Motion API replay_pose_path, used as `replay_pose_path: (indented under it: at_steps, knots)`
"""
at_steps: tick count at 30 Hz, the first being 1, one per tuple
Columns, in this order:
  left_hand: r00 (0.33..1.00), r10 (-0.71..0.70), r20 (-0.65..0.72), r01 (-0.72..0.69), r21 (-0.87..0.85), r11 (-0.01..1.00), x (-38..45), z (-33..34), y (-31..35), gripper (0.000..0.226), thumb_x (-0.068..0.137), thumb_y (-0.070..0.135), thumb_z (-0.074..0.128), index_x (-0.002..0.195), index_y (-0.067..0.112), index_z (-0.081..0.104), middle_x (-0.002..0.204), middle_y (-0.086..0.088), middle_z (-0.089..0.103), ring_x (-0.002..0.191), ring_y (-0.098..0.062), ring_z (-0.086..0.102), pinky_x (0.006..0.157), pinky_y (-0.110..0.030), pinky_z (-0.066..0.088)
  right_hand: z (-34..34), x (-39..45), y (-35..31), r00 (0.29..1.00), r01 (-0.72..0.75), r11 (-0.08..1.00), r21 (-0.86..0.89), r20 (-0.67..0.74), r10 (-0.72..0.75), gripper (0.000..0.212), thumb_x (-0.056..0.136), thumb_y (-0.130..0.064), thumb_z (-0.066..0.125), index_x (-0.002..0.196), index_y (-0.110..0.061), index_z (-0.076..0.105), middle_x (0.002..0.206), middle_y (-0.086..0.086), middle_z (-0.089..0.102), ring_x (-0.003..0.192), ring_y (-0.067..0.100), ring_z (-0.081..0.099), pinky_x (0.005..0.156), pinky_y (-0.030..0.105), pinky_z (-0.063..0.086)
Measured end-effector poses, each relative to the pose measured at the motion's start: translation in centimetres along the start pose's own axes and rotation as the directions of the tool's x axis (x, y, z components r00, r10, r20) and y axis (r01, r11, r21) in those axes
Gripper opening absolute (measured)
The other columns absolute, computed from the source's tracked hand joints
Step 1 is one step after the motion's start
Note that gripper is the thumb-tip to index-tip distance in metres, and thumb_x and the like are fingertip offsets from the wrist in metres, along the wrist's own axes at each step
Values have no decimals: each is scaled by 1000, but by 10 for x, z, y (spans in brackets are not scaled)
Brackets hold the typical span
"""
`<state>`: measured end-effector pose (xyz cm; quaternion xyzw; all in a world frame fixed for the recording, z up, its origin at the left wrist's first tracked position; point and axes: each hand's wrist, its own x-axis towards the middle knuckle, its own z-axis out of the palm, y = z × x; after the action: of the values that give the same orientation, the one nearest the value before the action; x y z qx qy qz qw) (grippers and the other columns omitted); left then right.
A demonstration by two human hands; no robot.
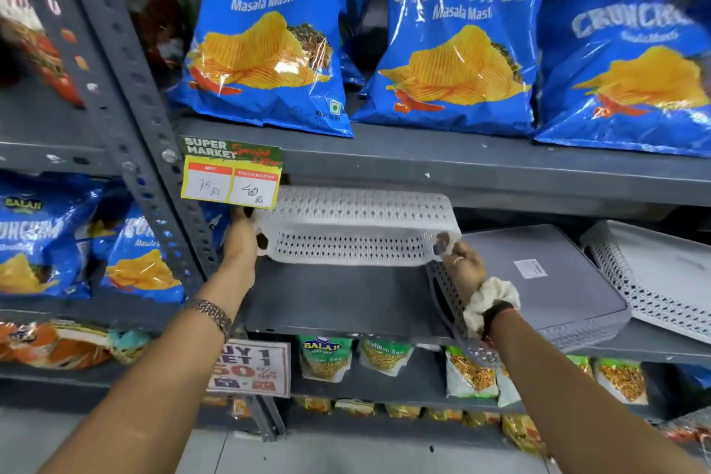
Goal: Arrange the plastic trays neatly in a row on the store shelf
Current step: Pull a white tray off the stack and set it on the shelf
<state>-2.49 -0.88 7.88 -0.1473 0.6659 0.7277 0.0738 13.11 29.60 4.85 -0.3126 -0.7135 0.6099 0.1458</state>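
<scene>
White tray [358, 231] hangs between the two hands, above the bare left part of the shelf [338, 296], its long axis running left to right along the shelf front and its perforated side wall facing outward. The left hand [240, 246] is closed on its left end, just under the price tag [231, 175]; the right hand [463, 265] is closed on its right end, so both are equally near and the tray sits dead ahead of them, tilted with the underside turned partly towards me. Whether it touches the shelf I cannot tell. To its right a grey tray [546, 281] lies upside down and askew, one corner jutting past the shelf edge, the right wrist crossing its near wall. Further right a third tray [654, 281], pale, leans over the grey one and is cut off by the frame. I'd judge the open spot directly below is where the white tray must settle, squared to the shelf front. The left fingertips are hidden behind the tag and the tray's wall.
</scene>
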Motion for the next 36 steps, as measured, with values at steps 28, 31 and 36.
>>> replay_pose_path:
  at_steps: [28,31,36]
  knots:
    - [910,414,2,-336,589,735,66,20,-73,52,79,-14,37,58,33,30,61,0,43,78,-18,42,70,-26,32,47,97,25,989,-120,808,-577,-3,145,47,97,-19,38,140,0,32,144,24,39,132,37,38,109,42,29]
    - [913,405,42,-349,594,725,69,21,-71,58,77,-16,38,59,35,17,65,2,39,78,-16,40,64,-26,32,49,100,30,983,-146,810,-568,5,181,48,95,-16,42,139,2,33,143,25,39,131,38,38,109,42,30]
    - [922,386,34,-326,607,725,69,21,-70,51,78,-15,41,56,30,31,57,2,41,76,-21,46,67,-31,36,48,98,23,970,-195,801,-566,8,242,51,89,-26,55,132,0,45,136,23,49,125,37,47,104,41,39]
